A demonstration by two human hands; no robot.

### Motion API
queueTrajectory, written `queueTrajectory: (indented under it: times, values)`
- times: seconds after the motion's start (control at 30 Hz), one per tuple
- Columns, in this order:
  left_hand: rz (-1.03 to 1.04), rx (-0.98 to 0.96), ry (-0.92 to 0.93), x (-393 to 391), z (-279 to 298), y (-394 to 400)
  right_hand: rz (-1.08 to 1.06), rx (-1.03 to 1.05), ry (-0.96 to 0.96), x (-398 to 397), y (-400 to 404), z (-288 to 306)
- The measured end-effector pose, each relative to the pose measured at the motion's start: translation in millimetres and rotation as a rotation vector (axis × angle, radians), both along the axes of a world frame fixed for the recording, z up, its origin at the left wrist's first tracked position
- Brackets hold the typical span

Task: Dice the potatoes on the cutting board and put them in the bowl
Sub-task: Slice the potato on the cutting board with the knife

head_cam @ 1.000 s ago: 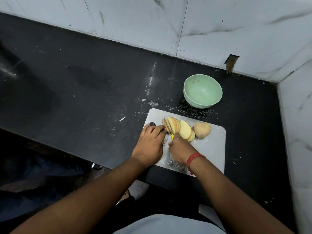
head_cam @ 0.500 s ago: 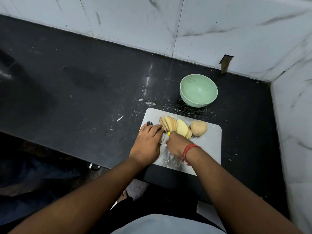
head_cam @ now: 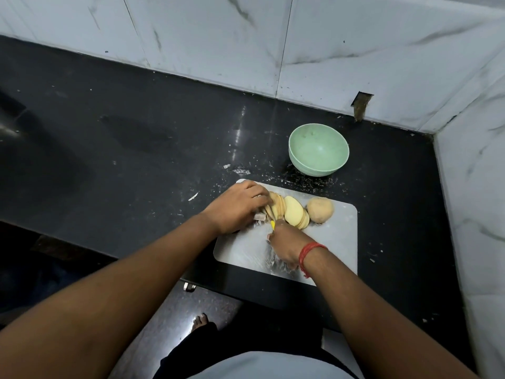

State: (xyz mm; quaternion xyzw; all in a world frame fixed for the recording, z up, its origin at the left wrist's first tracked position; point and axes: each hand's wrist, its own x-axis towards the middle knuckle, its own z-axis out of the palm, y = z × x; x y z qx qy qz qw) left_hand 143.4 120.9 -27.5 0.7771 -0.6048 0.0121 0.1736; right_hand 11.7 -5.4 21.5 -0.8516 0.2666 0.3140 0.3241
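Just right of the frame's centre, the left hand [head_cam: 237, 207] curls over the near end of the potato slices [head_cam: 289, 214] on the cutting board [head_cam: 336, 242], bracing them so they cannot slide. The right hand [head_cam: 287, 246] is closed around what seems to be a knife with a yellow handle [head_cam: 272, 225], its blade hidden between the hands. One whole potato [head_cam: 320, 210] waits beside the slices, and the green bowl [head_cam: 318, 149], above the board on the black table [head_cam: 136, 149], sits within easy reach for the dice.
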Motion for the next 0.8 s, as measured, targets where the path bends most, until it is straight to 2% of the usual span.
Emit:
queueTrajectory:
  times: [0.07, 0.33, 0.57, 0.8]
  values:
    - [-0.049, 0.019, -0.037, 4, 2, -3, -0.070, -0.001, -0.032, 0, 0, -1]
    - [-0.152, 0.070, -0.065, 17, 10, -9, -0.049, 0.004, 0.006, 0, -4, -3]
    - [-0.263, 0.074, -0.059, 25, 16, -17, 0.051, -0.007, -0.015, -1, -4, 4]
    - [-0.286, 0.094, -0.065, 25, 12, -21, 0.078, -0.008, -0.022, -3, -3, 9]
